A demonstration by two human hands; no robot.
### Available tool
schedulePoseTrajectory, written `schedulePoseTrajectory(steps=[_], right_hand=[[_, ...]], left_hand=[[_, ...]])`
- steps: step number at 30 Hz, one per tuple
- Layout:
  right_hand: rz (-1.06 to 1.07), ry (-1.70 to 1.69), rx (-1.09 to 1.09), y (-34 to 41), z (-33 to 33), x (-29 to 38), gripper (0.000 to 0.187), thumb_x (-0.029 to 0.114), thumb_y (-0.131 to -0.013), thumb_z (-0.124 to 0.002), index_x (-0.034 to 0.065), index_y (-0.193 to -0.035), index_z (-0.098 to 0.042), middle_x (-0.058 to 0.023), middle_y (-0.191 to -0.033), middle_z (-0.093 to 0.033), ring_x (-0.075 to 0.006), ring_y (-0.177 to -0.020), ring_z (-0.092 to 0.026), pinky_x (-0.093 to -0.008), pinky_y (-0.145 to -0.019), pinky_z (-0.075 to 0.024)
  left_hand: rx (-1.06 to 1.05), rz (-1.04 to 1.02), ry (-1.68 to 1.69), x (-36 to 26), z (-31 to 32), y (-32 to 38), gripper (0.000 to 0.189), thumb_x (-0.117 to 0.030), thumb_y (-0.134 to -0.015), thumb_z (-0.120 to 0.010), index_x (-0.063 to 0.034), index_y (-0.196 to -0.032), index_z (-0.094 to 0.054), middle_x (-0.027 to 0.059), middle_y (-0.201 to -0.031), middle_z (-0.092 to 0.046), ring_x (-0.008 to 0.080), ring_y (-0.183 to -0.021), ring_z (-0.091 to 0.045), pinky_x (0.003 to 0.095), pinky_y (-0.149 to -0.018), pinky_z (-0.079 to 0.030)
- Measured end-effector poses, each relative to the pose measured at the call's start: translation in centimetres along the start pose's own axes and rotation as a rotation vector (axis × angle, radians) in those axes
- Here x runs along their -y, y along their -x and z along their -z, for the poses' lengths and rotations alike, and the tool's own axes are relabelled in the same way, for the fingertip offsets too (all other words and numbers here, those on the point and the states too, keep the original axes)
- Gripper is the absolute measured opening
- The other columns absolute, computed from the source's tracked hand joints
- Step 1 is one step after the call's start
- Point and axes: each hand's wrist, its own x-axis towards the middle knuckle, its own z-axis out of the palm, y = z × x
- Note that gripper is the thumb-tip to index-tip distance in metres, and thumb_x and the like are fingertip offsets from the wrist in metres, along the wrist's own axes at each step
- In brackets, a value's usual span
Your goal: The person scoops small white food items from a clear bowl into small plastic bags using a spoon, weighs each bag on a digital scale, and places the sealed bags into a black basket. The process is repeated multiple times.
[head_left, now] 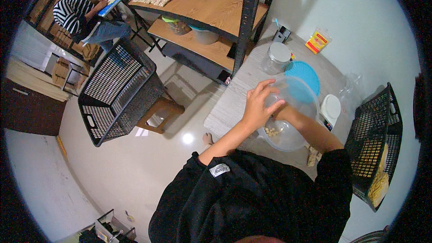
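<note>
A translucent plastic tub [297,135] stands on the grey wood-look table, tilted, with small pale cubes [272,131] at its bottom. My left hand [261,103] is at the tub's near-left rim, its fingers apart and curved over the opening. My right hand [281,110] reaches into the tub; its fingers are partly hidden behind my left hand, so what they hold does not show. Beyond the tub lies a round blue lid [305,76], beside a clear jar with a silver lid [278,54]. A white kitchen scale [330,108] is to the right of the tub.
Filled small packets [312,157] lie by my right sleeve. A black plastic crate [368,141] with yellow contents stands at right; another black crate [118,84] rests on a brown stool [162,113]. Shelves [202,6] hold packets and tubs. A person [77,17] sits at back left.
</note>
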Motion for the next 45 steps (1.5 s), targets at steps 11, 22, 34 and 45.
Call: schedulePoseTrajectory(steps=[11,22,34,45], right_hand=[[0.134,-0.376,-0.164,2.0,0.6,-0.2,0.027,0.019,-0.076,-0.061,0.0061,-0.1,-0.059,-0.0135,-0.087,-0.061,-0.0312,-0.08,-0.059,-0.0431,-0.072,-0.0464],[-0.169,0.299,-0.145,7.4,7.7,8.1,0.011,0.01,-0.076,-0.055,0.0024,-0.076,-0.063,-0.0163,-0.08,-0.06,-0.0324,-0.069,-0.062,-0.0402,-0.061,-0.0503],[-0.427,0.741,-0.124,12.0,5.8,8.9,0.014,0.018,-0.076,-0.057,0.0115,-0.076,-0.069,-0.006,-0.077,-0.061,-0.0211,-0.072,-0.061,-0.0316,-0.058,-0.0475],[-0.286,0.546,-0.158,12.3,5.6,7.7,0.014,0.017,-0.073,-0.057,0.0102,-0.07,-0.069,-0.0085,-0.072,-0.063,-0.0255,-0.067,-0.063,-0.037,-0.056,-0.0479]], left_hand=[[-0.088,-0.044,-0.054,-3.0,0.2,4.5,0.032,-0.026,-0.071,-0.072,-0.0096,-0.096,-0.06,0.0054,-0.111,-0.06,0.0243,-0.108,-0.053,0.0379,-0.09,-0.036],[-0.211,-0.048,-0.016,-4.3,-0.1,6.9,0.03,-0.017,-0.069,-0.074,-0.0049,-0.093,-0.062,0.0093,-0.101,-0.064,0.0295,-0.105,-0.054,0.0382,-0.091,-0.041],[-0.151,-0.17,-0.078,-6.6,-1.9,7.6,0.03,-0.016,-0.068,-0.075,-0.0041,-0.092,-0.061,0.0084,-0.102,-0.065,0.0311,-0.107,-0.053,0.039,-0.09,-0.042],[-0.166,-0.151,-0.077,-6.7,-2.2,7.5,0.031,-0.017,-0.068,-0.075,-0.0038,-0.092,-0.062,0.0084,-0.101,-0.065,0.0311,-0.106,-0.054,0.0386,-0.09,-0.042]])
